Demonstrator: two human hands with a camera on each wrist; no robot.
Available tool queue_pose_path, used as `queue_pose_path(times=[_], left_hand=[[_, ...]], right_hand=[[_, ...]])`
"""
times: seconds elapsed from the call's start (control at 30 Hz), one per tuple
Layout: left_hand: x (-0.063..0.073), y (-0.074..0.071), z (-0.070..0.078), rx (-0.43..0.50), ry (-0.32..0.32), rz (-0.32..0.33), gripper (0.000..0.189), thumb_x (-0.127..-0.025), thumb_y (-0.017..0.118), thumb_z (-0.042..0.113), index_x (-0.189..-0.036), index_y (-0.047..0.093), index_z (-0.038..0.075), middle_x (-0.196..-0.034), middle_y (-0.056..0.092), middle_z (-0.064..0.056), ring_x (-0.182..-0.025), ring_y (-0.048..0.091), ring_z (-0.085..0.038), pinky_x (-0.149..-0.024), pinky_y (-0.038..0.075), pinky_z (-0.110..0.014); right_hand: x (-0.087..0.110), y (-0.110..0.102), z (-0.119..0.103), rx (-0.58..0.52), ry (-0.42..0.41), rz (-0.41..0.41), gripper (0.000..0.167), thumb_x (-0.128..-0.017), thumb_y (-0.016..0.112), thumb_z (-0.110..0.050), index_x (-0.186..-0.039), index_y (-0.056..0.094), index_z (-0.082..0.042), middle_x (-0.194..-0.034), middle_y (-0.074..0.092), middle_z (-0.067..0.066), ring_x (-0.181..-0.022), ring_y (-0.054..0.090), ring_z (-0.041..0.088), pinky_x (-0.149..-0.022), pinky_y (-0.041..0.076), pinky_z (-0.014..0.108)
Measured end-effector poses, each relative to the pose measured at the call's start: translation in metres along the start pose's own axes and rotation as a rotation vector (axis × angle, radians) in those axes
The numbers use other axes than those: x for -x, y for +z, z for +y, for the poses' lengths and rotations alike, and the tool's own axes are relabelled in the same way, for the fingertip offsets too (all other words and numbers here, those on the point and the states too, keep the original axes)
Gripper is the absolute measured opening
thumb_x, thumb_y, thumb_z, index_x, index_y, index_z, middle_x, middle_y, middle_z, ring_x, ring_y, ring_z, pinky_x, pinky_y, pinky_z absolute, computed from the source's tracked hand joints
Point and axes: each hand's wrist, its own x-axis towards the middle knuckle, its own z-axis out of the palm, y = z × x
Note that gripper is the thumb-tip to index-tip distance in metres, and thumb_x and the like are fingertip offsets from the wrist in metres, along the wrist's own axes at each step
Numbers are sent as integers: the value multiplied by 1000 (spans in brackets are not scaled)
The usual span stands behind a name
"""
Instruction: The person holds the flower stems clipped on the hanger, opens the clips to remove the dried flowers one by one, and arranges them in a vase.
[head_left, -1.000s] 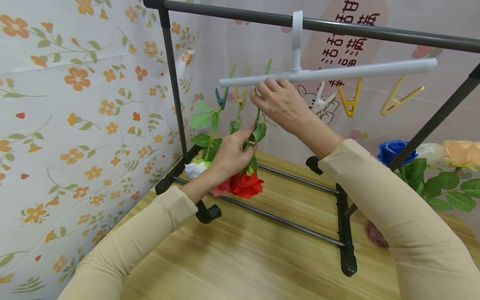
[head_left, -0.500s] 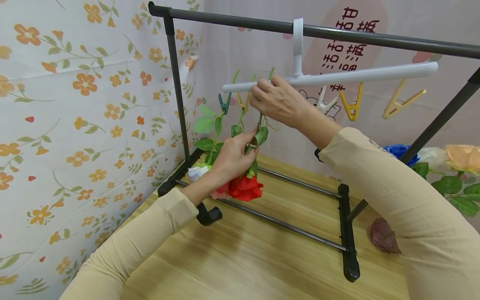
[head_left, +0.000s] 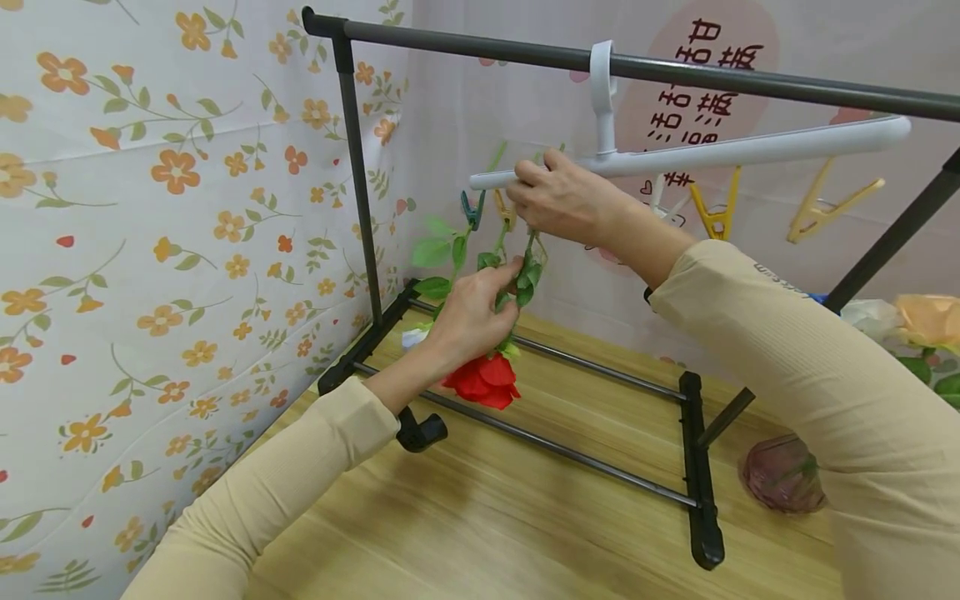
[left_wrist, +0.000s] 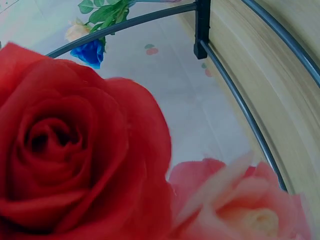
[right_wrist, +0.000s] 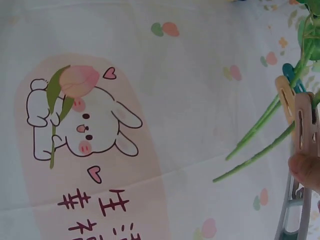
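My left hand (head_left: 476, 312) grips the leafy stem of a red rose (head_left: 483, 382), which hangs bloom down. Higher up, my right hand (head_left: 558, 200) pinches a clothespin on the white hanger (head_left: 750, 150); in the right wrist view the thumb presses this pale brownish clothespin (right_wrist: 304, 115). Left of it, a teal clothespin (head_left: 472, 210) and a pale yellow clothespin (head_left: 506, 210) each hold a flower stem. Large in the left wrist view is the red rose (left_wrist: 70, 145), beside a pink rose (left_wrist: 235, 205). A white flower (head_left: 414, 337) is mostly hidden behind my left hand.
The hanger hooks over a dark metal rack (head_left: 480, 47) standing on a wooden table (head_left: 420, 517). To the right hang yellow clothespins (head_left: 717, 217). A peach rose (head_left: 930, 321) and a dusky pink object (head_left: 783, 473) sit beyond the rack. Floral cloth (head_left: 195, 250) closes the left side.
The hanger has turned a little and shifted right, with both hands following. The red rose has swung slightly left, and the pink rose is now hidden in the head view. Both grips stay the same.
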Motion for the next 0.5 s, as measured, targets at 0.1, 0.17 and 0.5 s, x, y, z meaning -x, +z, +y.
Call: queue_pose_path(times=[0.1, 0.17, 0.5], left_hand=[[-1, 0, 1, 2, -11, -24, 52, -84, 54, -1, -135, 49, 1, -105, 67, -12, -77, 52, -16, -63, 40, -25], [-1, 0, 1, -2, -27, -40, 53, -84, 54, -1, -136, 47, 2, -103, 66, -12, -75, 50, -17, -61, 38, -24], [1, 1, -1, -8, -62, -61, 51, -83, 53, -1, -134, 50, 2, -99, 67, -9, -66, 46, -15, -55, 34, -21]], right_hand=[[2, -1, 2, -12, -4, -18, 13, -89, 61, -4, -97, 71, -1, -87, 55, 9, -79, 42, 23, -59, 37, 29], [2, -1, 2, -21, -3, -20, 13, -89, 61, -4, -97, 71, -1, -87, 55, 10, -80, 43, 24, -58, 38, 29], [6, 2, 2, -79, 21, 36, 7, -91, 60, -8, -91, 59, -1, -88, 55, 13, -78, 44, 25, -59, 36, 29]])
